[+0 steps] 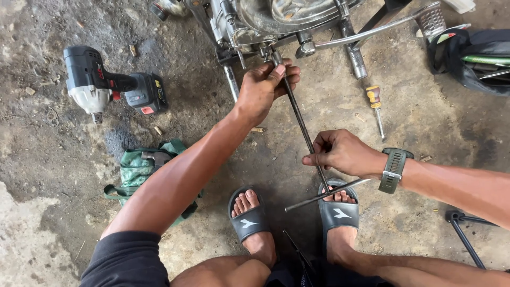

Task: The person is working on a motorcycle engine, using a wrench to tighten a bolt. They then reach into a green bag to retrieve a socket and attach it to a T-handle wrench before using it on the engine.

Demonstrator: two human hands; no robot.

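T-handle wrench (pixel 300 121), gripped by both hands, left (pixel 264 87) at the socket, right (pixel 340 153) low, may slip off the engine (pixel 265 21) bolt if tilted

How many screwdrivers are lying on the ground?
1. A screwdriver with a yellow and red handle lies on the concrete floor, just beyond the right hand. More may be hidden inside the black bag at the upper right.

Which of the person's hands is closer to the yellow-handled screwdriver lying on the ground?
Right. The right hand grips the long rod's lower end, just below and left of the screwdriver. The left hand holds the rod's top near the engine, farther off to the left.
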